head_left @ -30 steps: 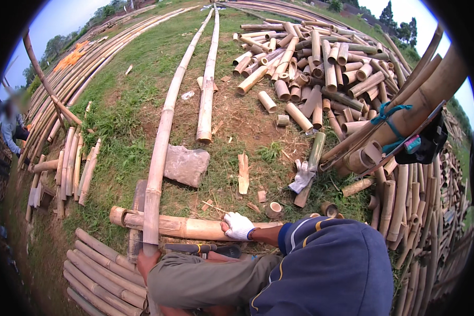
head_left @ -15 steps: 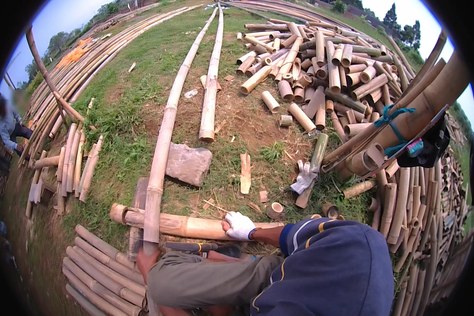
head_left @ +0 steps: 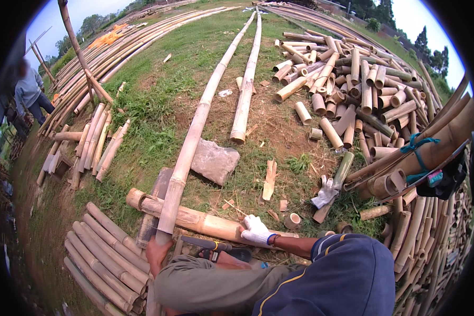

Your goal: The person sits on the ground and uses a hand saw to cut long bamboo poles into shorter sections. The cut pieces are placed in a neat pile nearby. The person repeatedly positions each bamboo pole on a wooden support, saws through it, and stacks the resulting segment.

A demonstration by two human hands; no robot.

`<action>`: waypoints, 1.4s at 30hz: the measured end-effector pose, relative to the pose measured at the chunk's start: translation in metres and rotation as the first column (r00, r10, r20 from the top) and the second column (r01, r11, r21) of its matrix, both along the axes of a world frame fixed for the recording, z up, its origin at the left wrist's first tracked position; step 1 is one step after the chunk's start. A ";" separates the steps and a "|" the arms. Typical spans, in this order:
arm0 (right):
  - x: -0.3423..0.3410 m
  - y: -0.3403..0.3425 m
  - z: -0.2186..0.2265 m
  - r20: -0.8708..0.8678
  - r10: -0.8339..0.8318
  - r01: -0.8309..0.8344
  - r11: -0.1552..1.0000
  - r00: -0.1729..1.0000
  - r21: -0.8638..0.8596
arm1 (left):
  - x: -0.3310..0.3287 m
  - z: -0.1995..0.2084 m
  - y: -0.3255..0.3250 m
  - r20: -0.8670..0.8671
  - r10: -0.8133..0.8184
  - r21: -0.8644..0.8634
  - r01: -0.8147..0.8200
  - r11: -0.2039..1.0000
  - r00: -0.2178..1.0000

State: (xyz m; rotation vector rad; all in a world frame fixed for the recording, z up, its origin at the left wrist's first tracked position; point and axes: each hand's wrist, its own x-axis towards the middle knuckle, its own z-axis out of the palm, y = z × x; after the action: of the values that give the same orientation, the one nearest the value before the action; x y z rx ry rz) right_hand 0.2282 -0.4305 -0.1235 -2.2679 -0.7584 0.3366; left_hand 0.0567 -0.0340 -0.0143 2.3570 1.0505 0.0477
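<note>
My bare left hand (head_left: pixel 158 255) is closed around the near end of a long, pale bamboo pole (head_left: pixel 195 138). That pole slants away across the grass and rests over a thick bamboo log (head_left: pixel 208 220) lying crosswise in front of me. My right hand (head_left: pixel 256 230), in a white knit glove, presses on the log's right part with its fingers curled; their undersides are hidden. A dark tool with a yellow band (head_left: pixel 214 245) lies between the log and my bent leg, near my foot (head_left: pixel 231 261). A dark flat slab (head_left: pixel 155 208) sits under the log's left part.
Cut bamboo tubes (head_left: pixel 353 79) are heaped at far right. A second pole (head_left: pixel 246 95), a stone (head_left: pixel 216 160) and a spare white glove (head_left: pixel 325 193) lie ahead. Short bamboo lengths (head_left: pixel 108 258) are stacked at left. Another person (head_left: pixel 30 92) stands at far left.
My view has swung left, so the scene sits farther right in the picture. The left hand remains at the pole's end and the gloved right hand on the log.
</note>
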 end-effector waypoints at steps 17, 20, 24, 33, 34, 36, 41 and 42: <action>-0.039 0.071 0.071 -0.106 0.496 -0.479 0.865 0.862 0.150 | -0.006 -0.003 0.004 -0.093 -0.003 0.061 0.008 0.998 0.996; -0.042 0.098 0.132 -0.172 0.572 -0.459 0.774 0.802 0.436 | -0.008 0.005 -0.006 -0.125 0.059 0.072 -0.050 0.996 0.990; -0.041 0.128 0.150 -0.205 0.539 -0.400 0.785 0.817 0.473 | -0.009 0.000 -0.009 -0.161 0.155 0.117 -0.137 0.984 0.975; -0.034 0.164 0.175 -0.170 0.610 -0.471 0.734 0.774 0.489 | -0.010 -0.022 -0.036 0.016 0.150 0.391 -0.145 0.909 0.989; -0.033 0.172 0.185 -0.259 0.606 -0.432 0.751 0.752 0.499 | -0.009 -0.023 -0.038 0.060 0.147 0.433 -0.158 0.888 0.987; -0.033 0.177 0.191 -0.317 0.591 -0.378 0.758 0.742 0.532 | -0.010 -0.023 -0.036 0.062 0.136 0.415 -0.149 0.898 0.989; -0.043 0.115 0.168 -0.236 0.519 -0.370 0.801 0.822 0.472 | -0.009 -0.026 -0.028 0.053 0.117 0.363 -0.129 0.923 0.992; -0.049 0.088 0.170 -0.247 0.517 -0.376 0.811 0.820 0.448 | -0.013 -0.024 -0.026 0.033 0.120 0.350 -0.124 0.928 0.992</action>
State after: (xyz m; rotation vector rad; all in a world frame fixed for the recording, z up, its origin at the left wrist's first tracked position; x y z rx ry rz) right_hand 0.1794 -0.3424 0.0461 -1.5730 -1.0639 0.7409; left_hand 0.0433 -0.0598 -0.0382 2.5975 1.2713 0.3199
